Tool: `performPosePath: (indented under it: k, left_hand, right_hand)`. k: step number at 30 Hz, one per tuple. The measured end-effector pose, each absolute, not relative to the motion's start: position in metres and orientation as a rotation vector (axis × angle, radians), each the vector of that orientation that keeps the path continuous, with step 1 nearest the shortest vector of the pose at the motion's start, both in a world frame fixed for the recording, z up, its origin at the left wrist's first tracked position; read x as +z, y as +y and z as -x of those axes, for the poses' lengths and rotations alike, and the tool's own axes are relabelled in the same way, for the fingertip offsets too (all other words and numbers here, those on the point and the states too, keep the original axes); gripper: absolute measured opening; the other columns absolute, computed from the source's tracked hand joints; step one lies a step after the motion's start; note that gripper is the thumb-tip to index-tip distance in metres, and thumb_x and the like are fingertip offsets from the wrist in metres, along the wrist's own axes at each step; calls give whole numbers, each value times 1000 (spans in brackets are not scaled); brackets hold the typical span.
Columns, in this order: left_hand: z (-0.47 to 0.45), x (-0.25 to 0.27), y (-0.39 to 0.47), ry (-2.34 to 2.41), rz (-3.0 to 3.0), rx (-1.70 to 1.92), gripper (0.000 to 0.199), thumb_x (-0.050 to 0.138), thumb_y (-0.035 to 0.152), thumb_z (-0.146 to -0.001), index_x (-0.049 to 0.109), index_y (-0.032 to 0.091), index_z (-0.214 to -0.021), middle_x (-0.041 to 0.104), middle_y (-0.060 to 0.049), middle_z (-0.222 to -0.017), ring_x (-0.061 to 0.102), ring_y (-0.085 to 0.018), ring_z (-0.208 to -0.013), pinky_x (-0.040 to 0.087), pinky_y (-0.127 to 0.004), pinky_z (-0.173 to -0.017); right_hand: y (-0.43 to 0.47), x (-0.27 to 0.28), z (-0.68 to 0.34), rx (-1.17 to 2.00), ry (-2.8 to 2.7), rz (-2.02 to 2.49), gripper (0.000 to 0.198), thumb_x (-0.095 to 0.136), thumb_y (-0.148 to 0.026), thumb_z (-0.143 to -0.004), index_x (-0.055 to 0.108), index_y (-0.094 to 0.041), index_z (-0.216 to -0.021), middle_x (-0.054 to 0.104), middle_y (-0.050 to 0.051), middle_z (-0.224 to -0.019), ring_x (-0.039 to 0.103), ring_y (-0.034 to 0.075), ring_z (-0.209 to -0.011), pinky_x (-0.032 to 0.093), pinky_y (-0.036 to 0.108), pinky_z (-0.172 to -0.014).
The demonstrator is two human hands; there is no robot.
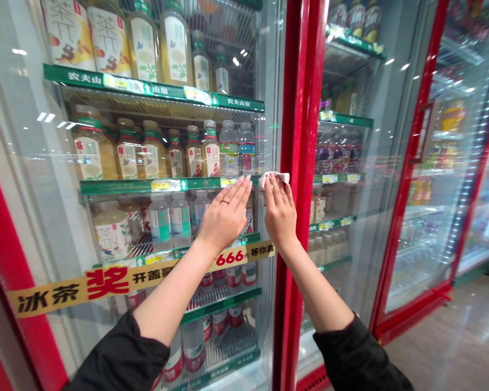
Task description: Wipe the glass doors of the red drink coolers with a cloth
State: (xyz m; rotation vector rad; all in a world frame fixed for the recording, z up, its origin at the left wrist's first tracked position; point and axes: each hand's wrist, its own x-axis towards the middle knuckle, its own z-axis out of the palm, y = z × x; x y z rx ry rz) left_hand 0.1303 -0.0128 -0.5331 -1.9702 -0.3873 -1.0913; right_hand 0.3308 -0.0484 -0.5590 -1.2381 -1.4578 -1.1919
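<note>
Flat against the white cloth (284, 177) lies my right hand (280, 209), pressing it to the glass door (271, 141) beside the red frame. Part of the cloth is hidden under the fingers. My left hand (228, 212) is to its left, fingers stretched out and close together, at the glass with nothing in it. It wears a thin ring. Just below the hands, a yellow strip (146, 276) with red and black characters runs across the door.
Behind the glass, several bottled drinks (88, 146) stand on shelves with green edges (122, 187). A red door frame (305, 108) rises right of my hands. Another cooler door (427, 179) stands further right, above the grey floor (464, 336).
</note>
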Motion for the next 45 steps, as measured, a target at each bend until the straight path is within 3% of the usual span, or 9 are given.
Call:
performPosePath:
  k: [7,13,20,24,28,32,41,45]
  left_hand:
    - [-135,-538,-9,-411,1977,-1077,90,43,16,-109,-22,9,-171,22,-14,-182,33,-26,-170,29,-46,-140]
    - [-136,-540,-9,-423,1945,-1080,87,42,16,-109,-17,8,-172,24,-14,-182,32,-24,-171,29,-44,-141]
    - [-136,-540,-9,-474,1988,-1009,84,43,19,-109,-9,5,-174,22,-14,-184,25,-23,-173,26,-43,-143]
    - [-135,-539,-10,-503,2041,-991,83,42,19,-109,-4,5,-176,21,-13,-185,23,-23,-173,22,-43,-144]
    - [-135,-537,-15,-495,2118,-992,80,40,16,-107,2,6,-177,24,-13,-185,23,-23,-173,21,-44,-144]
    - [-119,-539,-21,-479,2160,-1015,83,39,12,-106,-2,11,-178,25,-11,-185,24,-24,-173,22,-46,-144]
    - [-46,-557,-30,-617,2068,-1099,87,41,14,-108,-10,18,-178,17,-10,-185,22,-25,-173,21,-48,-144]
    - [-42,-561,-25,-650,2079,-1071,88,43,17,-109,-10,17,-178,14,-11,-186,21,-25,-173,20,-48,-143]
  right_hand:
    - [-43,-531,-327,-1171,-1444,1256,72,32,-6,-111,7,-22,-177,41,14,-179,41,29,-168,39,57,-139]
    - [-60,-562,-347,-1314,-1495,1286,71,36,-6,-111,12,-21,-176,48,16,-174,52,29,-161,47,56,-134]
    - [-49,-524,-352,-1339,-1314,1356,63,34,-9,-112,32,-14,-174,48,17,-174,48,31,-164,39,58,-139]
    - [-51,-547,-346,-1331,-1321,1348,59,34,-11,-113,37,-9,-172,50,20,-172,52,31,-161,40,57,-139]
    - [-52,-582,-340,-1238,-1389,1297,63,33,-9,-113,29,-17,-175,54,17,-170,54,30,-160,45,58,-136]
    - [-49,-573,-341,-1107,-1538,1257,70,29,-6,-111,17,-25,-177,45,12,-178,39,29,-168,42,59,-138]
    - [-54,-591,-322,-1000,-1518,1339,83,27,4,-103,-1,-22,-176,33,16,-183,31,34,-171,42,62,-137]
    - [-51,-583,-321,-1005,-1566,1326,82,27,4,-103,5,-22,-177,33,15,-183,30,32,-172,39,60,-139]
